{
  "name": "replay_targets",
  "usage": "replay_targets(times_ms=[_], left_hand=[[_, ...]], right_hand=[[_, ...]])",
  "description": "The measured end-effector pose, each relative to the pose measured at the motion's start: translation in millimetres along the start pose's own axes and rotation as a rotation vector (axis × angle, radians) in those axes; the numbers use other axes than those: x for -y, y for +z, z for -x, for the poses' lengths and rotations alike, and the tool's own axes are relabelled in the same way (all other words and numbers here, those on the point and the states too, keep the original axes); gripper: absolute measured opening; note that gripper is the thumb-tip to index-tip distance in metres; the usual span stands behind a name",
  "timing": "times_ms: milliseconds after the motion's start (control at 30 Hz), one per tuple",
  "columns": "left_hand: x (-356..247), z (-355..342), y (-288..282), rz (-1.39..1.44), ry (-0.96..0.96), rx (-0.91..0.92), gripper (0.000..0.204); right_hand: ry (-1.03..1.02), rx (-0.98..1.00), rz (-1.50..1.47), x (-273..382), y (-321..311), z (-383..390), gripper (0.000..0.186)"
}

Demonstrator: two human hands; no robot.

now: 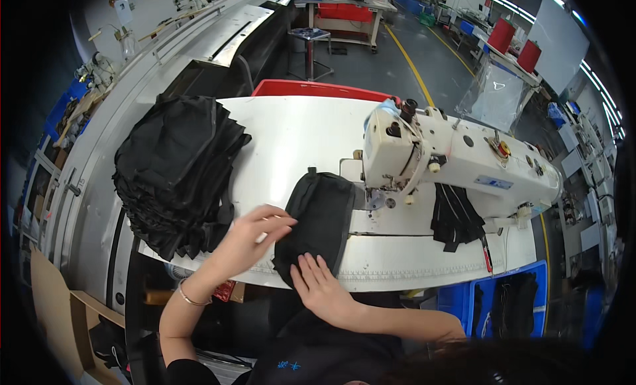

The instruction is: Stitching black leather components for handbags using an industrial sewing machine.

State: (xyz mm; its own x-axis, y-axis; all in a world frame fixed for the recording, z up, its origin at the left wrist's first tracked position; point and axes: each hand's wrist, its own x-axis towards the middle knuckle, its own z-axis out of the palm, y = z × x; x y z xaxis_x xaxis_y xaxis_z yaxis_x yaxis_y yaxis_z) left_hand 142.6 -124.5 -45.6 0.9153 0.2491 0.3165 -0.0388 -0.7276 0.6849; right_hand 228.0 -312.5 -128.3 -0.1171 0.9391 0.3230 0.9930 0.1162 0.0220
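A black fabric piece (317, 209) lies on the white sewing table (258, 123), left of the sewing machine's needle area. My left hand (258, 231) hovers at that piece's left edge, fingers loosely curved and apart. My right hand (318, 289) is spread flat, fingertips resting on the piece's lower part. A tall, uneven pile of black fabric pieces (172, 173) stands on the table's left side. The white sewing machine (464, 153) occupies the right side, with black zipper strips (454, 216) beneath its arm and a red-handled tool (487, 258) beside them.
A red bin (311, 88) is behind the table, a blue bin (477, 299) with black pieces below its right side. An open cardboard box (59, 299) sits low left, near a metal rail (86, 173). A stool (309, 44) and thread cones (501, 35) are farther back.
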Motion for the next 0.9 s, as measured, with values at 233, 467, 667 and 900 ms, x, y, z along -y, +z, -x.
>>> replay_targets(times_ms=[233,467,667,900], left_hand=[[-15,-40,114,-0.607,0.023,0.363,0.025],[11,-33,52,0.318,-0.633,0.024,0.013],[-21,-31,44,-0.323,-0.227,-0.238,0.017],[18,-101,99,-0.672,-0.007,-0.131,0.013]], right_hand=[[-0.088,0.331,-0.061,39,-12,-31,0.038],[-0.414,-0.394,-0.494,-19,-41,9,0.039],[-0.25,-0.135,0.377,-104,-1,-24,0.037],[-0.177,-0.186,-0.777,-95,28,-15,0.036]])
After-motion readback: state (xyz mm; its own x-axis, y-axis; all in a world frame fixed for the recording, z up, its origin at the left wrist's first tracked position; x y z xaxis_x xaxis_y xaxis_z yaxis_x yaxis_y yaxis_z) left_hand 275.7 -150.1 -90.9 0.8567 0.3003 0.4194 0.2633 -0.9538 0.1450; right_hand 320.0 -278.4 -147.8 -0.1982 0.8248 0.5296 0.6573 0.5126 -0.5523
